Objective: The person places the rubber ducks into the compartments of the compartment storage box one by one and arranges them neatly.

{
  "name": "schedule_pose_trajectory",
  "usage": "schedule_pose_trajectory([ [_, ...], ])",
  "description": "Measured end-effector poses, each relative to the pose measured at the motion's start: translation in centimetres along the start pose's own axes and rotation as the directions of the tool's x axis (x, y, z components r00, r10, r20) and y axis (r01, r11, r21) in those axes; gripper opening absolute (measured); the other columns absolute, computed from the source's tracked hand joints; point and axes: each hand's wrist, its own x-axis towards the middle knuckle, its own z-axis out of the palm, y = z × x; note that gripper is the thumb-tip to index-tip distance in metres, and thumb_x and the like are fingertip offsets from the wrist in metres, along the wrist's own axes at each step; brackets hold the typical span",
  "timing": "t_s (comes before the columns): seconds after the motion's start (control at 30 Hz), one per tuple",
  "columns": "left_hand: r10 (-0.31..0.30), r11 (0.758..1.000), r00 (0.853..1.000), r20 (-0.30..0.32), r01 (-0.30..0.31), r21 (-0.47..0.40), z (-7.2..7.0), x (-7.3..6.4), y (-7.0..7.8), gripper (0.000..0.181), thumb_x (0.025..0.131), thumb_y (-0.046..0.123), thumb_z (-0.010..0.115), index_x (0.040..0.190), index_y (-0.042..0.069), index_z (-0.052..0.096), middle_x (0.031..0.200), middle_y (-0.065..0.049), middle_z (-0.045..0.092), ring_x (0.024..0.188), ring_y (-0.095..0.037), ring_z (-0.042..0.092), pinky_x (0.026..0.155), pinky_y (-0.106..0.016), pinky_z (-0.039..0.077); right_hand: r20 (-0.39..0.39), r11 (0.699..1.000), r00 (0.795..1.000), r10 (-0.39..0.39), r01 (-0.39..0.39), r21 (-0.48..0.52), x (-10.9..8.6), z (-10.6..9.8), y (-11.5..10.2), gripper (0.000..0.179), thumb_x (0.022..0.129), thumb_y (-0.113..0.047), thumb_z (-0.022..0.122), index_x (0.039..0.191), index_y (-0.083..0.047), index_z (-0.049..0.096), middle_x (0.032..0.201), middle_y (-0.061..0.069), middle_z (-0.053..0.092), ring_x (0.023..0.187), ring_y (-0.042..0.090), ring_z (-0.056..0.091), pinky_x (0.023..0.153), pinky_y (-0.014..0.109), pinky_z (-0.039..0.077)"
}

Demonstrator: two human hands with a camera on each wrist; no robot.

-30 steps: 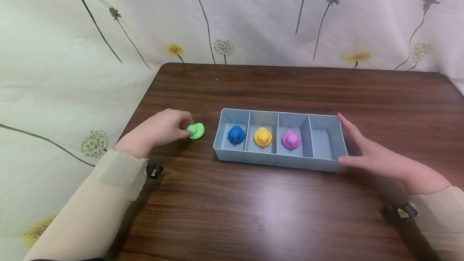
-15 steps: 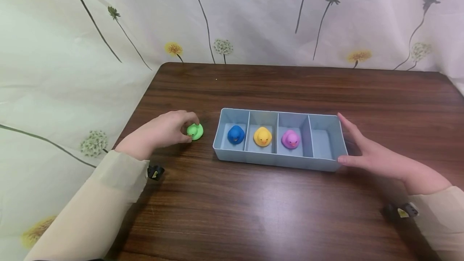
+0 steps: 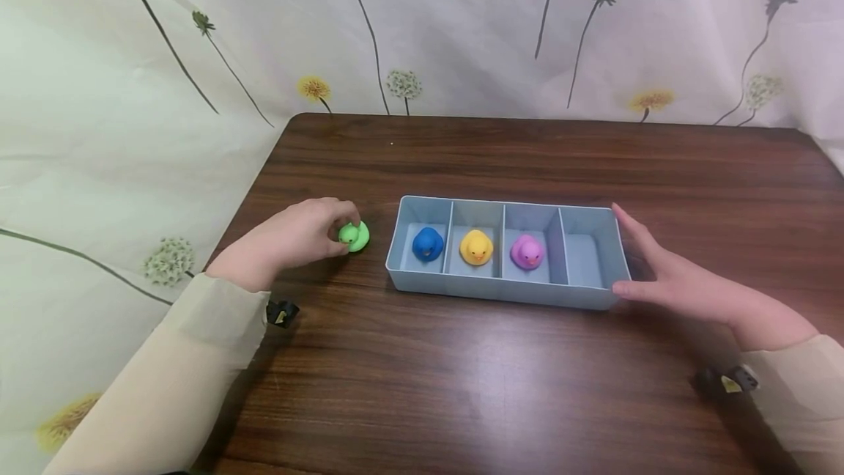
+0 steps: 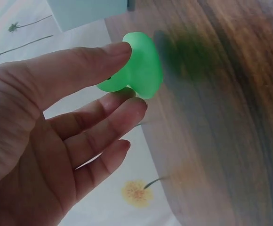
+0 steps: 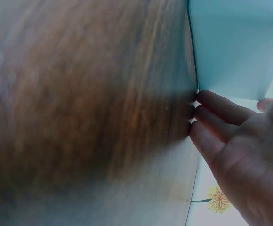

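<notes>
At the table's left, my left hand pinches a small green rubber duck. The left wrist view shows the thumb on one side of the duck and fingertips by the other; the ring and little fingers hang free. To its right lies a grey-blue tray divided into compartments. From the left these hold a blue duck, a yellow duck and a pink-purple duck. My right hand spans the tray's right end, thumb at the near corner, forefinger at the far one, its other fingertips low at the table.
The rightmost compartment of the tray has nothing in it. Dark wood-grain covers the table. A white cloth printed with dandelions hangs behind and to the left. Small black devices sit at both wrists.
The green duck has turned in my left fingers, so its face now shows. The left hand shifted slightly right around it. My right hand and the tray stay in place.
</notes>
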Motion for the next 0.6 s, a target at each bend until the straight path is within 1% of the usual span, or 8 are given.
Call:
schedule_pose_trajectory([
  [0.1, -0.003, 1.000, 1.000, 0.000, 0.003, -0.002, -0.4, -0.2, 0.3, 0.028, 0.081, 0.004, 0.079, 0.105, 0.008, 0.065, 0.092, -0.004, 0.062, 0.083, -0.023, 0.058, 0.075, -0.040, 0.047, 0.003, 1.000, 1.000, 0.002, -0.002, 0.000, 0.0, 0.0, -0.1, 0.105, 0.092, -0.017, 0.071, 0.155, -0.044, -0.009, 0.157, 0.026, 0.014, 0.140, 0.045, 0.018, 0.091, 0.002, 0.022],
  [0.27, 0.010, 1.000, 1.000, -0.003, -0.010, -0.010, -1.2, -0.4, 0.6, 0.026, 0.083, 0.005, 0.077, 0.105, 0.008, 0.064, 0.090, -0.003, 0.062, 0.081, -0.021, 0.058, 0.075, -0.040, 0.047, 0.008, 1.000, 1.000, 0.013, -0.013, -0.002, 0.0, -0.1, -0.2, 0.104, 0.092, -0.019, 0.071, 0.154, -0.045, -0.009, 0.158, 0.025, 0.013, 0.141, 0.045, 0.019, 0.091, 0.003, 0.023],
  [0.47, 0.030, 1.000, 0.999, -0.023, -0.029, 0.003, -2.2, -0.5, 1.0, 0.024, 0.084, 0.006, 0.077, 0.104, 0.008, 0.064, 0.091, -0.004, 0.062, 0.084, -0.023, 0.061, 0.076, -0.040, 0.047, 0.008, 1.000, 1.000, 0.023, -0.023, -0.003, 0.0, -0.2, -0.1, 0.104, 0.092, -0.020, 0.071, 0.154, -0.046, -0.009, 0.158, 0.024, 0.014, 0.141, 0.044, 0.020, 0.091, 0.004, 0.024],
  [0.6, 0.028, 0.999, 0.998, -0.051, -0.027, 0.022, -2.7, -0.4, 1.5, 0.025, 0.083, 0.008, 0.078, 0.104, 0.009, 0.065, 0.091, -0.003, 0.062, 0.084, -0.023, 0.063, 0.076, -0.040, 0.048, 0.010, 1.000, 1.000, 0.021, -0.021, 0.003, -0.1, -0.2, -0.1, 0.104, 0.092, -0.019, 0.071, 0.154, -0.045, -0.009, 0.158, 0.024, 0.012, 0.142, 0.044, 0.018, 0.092, 0.005, 0.023],
])
